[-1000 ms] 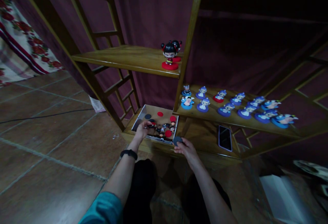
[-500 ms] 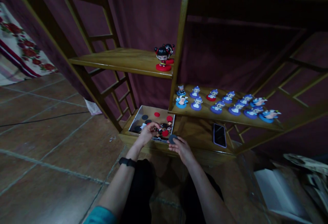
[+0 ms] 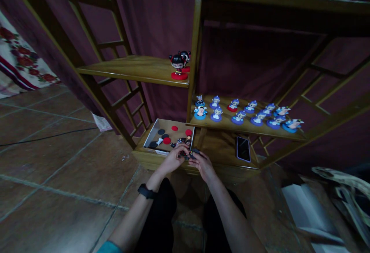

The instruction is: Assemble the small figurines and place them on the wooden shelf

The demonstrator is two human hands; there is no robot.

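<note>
My left hand [image 3: 175, 159] is closed on a small dark figurine [image 3: 187, 154], mostly hidden by the fingers. Beside it, my right hand [image 3: 202, 166] pinches a dark grey round base [image 3: 195, 151]. The two hands meet at the front right corner of a shallow cardboard box [image 3: 151, 132], figurine and base close together; whether they touch I cannot tell. Inside the box lie several red discs [image 3: 174, 128], dark grey discs [image 3: 161, 132] and more small figurines [image 3: 188, 139].
On the right shelf [image 3: 219, 125] stand several blue and purple figurines [image 3: 238, 117] on round bases. Two black-haired figurines [image 3: 178, 66] on red bases occupy the upper left shelf [image 3: 127, 68]. A phone [image 3: 243, 149] lies on the bottom board. White boxes [image 3: 310, 208] rest on the floor at right.
My left hand has come up out of the box and moved right with a figurine, meeting my right hand. The grey base has tilted. The view has shifted slightly.
</note>
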